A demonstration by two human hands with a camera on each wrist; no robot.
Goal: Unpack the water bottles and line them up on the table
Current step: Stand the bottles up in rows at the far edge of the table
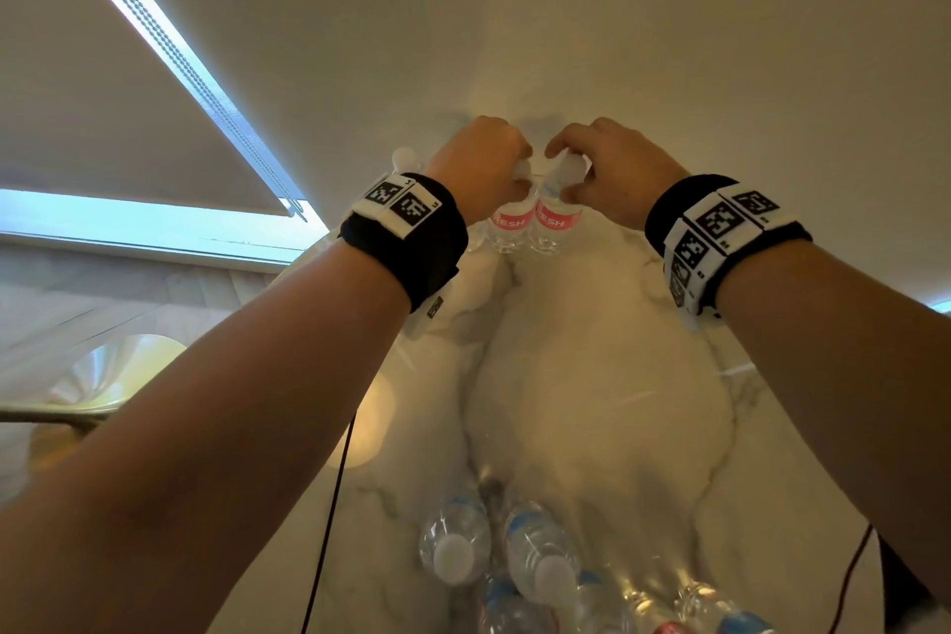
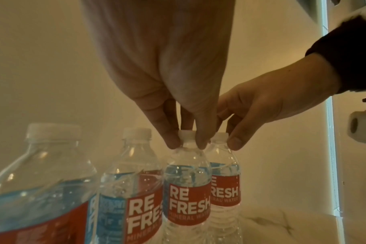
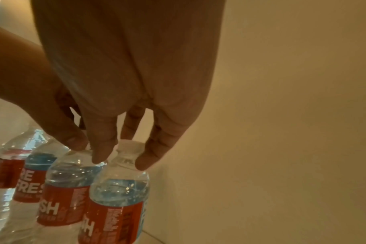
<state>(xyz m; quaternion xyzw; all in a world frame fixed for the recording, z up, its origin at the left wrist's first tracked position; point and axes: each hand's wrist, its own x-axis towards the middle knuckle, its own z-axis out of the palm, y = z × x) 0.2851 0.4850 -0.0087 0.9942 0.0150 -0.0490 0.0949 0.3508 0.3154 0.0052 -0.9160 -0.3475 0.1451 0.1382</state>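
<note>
Two clear water bottles with red REFRESH labels stand upright side by side at the far end of the marble table (image 1: 617,376), close to the wall. My left hand (image 1: 520,175) pinches the white cap of the left bottle (image 1: 509,227), which the left wrist view shows as bottle (image 2: 187,189) under my left hand (image 2: 187,142). My right hand (image 1: 563,173) pinches the cap of the right bottle (image 1: 553,221); the right wrist view has my right hand (image 3: 123,156) on this bottle (image 3: 117,198). Two more bottles (image 2: 132,198) (image 2: 38,206) stand in line to the left.
Several bottles (image 1: 540,566) lie bunched at the near edge of the table. Black cables (image 1: 334,505) (image 1: 849,577) hang beside each forearm. A gold-coloured seat (image 1: 103,376) sits low on the left. The cream wall (image 1: 617,41) rises just behind the row, and a window blind (image 1: 103,93) is at left.
</note>
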